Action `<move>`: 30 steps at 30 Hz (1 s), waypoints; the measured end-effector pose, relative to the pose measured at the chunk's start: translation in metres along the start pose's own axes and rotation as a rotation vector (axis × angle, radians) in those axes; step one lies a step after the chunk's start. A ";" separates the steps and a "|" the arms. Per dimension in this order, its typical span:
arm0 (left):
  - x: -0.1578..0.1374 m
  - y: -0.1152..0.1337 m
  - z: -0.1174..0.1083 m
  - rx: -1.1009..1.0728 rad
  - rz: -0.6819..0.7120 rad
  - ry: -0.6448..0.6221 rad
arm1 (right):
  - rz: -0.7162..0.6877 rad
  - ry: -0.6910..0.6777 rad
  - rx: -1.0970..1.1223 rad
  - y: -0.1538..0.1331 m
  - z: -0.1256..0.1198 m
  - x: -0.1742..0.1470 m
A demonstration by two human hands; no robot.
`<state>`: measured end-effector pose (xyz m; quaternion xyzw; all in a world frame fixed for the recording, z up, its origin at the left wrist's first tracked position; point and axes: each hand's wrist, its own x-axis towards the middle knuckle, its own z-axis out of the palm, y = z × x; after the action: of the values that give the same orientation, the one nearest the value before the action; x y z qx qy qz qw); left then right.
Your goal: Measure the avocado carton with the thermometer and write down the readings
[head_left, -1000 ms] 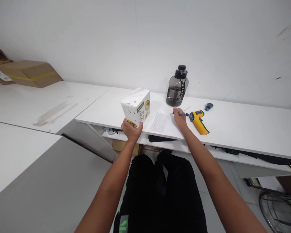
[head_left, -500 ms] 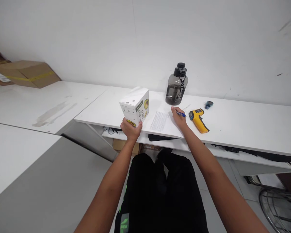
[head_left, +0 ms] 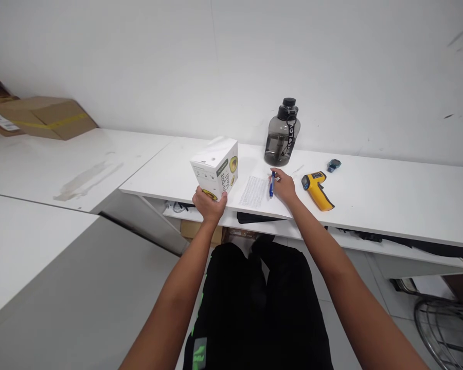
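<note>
blue pen [head_left: 271,186] | swung | earlier: rightward | now: toward desk's [head_left: 389,205] near edge

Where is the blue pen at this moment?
In the head view, the blue pen is right of centre, in the right hand, just right of the writing on the paper sheet.

The left hand [head_left: 210,205] grips a white cardboard avocado-printed box [head_left: 218,165]; the right hand [head_left: 284,187], a slim blue pen [head_left: 271,187]. Printed white paper [head_left: 254,193] lies left of the right fingers; a smoky-grey plastic bottle [head_left: 278,142] stands beyond them.
</note>
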<state>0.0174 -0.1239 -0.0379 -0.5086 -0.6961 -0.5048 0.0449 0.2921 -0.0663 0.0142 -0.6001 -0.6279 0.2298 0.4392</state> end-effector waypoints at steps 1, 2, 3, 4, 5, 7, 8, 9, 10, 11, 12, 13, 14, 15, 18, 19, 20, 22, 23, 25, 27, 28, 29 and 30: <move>0.000 0.000 0.000 -0.001 -0.001 -0.004 | 0.005 -0.003 -0.014 0.000 0.001 0.001; 0.000 0.000 0.000 -0.004 0.000 -0.007 | 0.002 -0.007 -0.028 0.001 0.002 0.002; 0.000 0.000 0.000 -0.008 0.001 -0.010 | -0.003 -0.014 -0.041 0.001 0.002 0.002; 0.000 0.000 0.000 -0.012 0.002 -0.010 | -0.009 -0.022 -0.051 0.002 0.002 0.002; 0.000 0.000 0.000 -0.014 0.002 -0.009 | -0.014 -0.031 -0.061 0.002 0.002 0.002; 0.000 -0.001 0.001 -0.014 -0.004 -0.005 | -0.028 -0.052 -0.086 0.002 0.001 0.002; 0.000 -0.001 0.001 -0.012 -0.008 -0.003 | -0.032 -0.059 -0.106 0.002 0.001 0.002; 0.000 -0.001 0.002 -0.010 -0.012 -0.001 | -0.034 -0.062 -0.131 0.001 0.001 0.001; 0.000 -0.001 0.002 -0.011 -0.014 -0.002 | -0.038 -0.060 -0.160 -0.001 0.002 0.000; 0.001 0.000 0.002 -0.014 -0.015 -0.003 | -0.048 -0.055 -0.191 -0.004 0.002 -0.001; 0.001 0.001 0.001 -0.018 -0.017 -0.006 | -0.065 -0.045 -0.225 -0.008 0.002 -0.002; 0.002 0.002 0.001 -0.022 -0.020 -0.010 | -0.092 -0.032 -0.263 -0.013 0.001 -0.003; 0.002 0.004 0.000 -0.027 -0.024 -0.015 | -0.132 -0.022 -0.309 -0.018 -0.001 -0.005; 0.003 0.005 -0.001 -0.031 -0.028 -0.022 | -0.179 -0.014 -0.359 -0.023 -0.004 -0.007; 0.004 0.009 -0.003 -0.050 -0.036 -0.036 | -0.281 0.024 -0.520 -0.035 -0.027 -0.014; 0.004 0.009 -0.004 -0.057 -0.036 -0.036 | -0.279 0.040 -0.572 -0.036 -0.039 -0.017; 0.004 0.010 -0.004 -0.064 -0.036 -0.034 | -0.254 0.055 -0.624 -0.035 -0.051 -0.020; 0.004 0.009 -0.003 -0.071 -0.035 -0.029 | -0.136 0.068 -0.741 -0.028 -0.076 -0.026; 0.005 0.008 -0.003 -0.072 -0.032 -0.027 | -0.049 0.064 -0.799 -0.023 -0.088 -0.029; 0.005 0.007 -0.001 -0.074 -0.025 -0.027 | 0.152 0.049 -0.857 -0.011 -0.104 -0.035; 0.005 0.005 0.000 -0.074 -0.015 -0.024 | 0.319 0.037 -0.815 -0.001 -0.112 -0.040; 0.005 0.005 0.000 -0.074 -0.011 -0.024 | 0.366 0.036 -0.779 0.002 -0.113 -0.041; 0.005 0.004 0.000 -0.073 -0.008 -0.023 | 0.386 0.037 -0.751 0.004 -0.112 -0.043; 0.005 0.004 0.000 -0.071 -0.005 -0.023 | 0.387 0.042 -0.737 0.005 -0.111 -0.043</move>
<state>0.0183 -0.1212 -0.0321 -0.5138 -0.6797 -0.5232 0.0175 0.3819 -0.1334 0.0544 -0.8287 -0.5344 0.0557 0.1564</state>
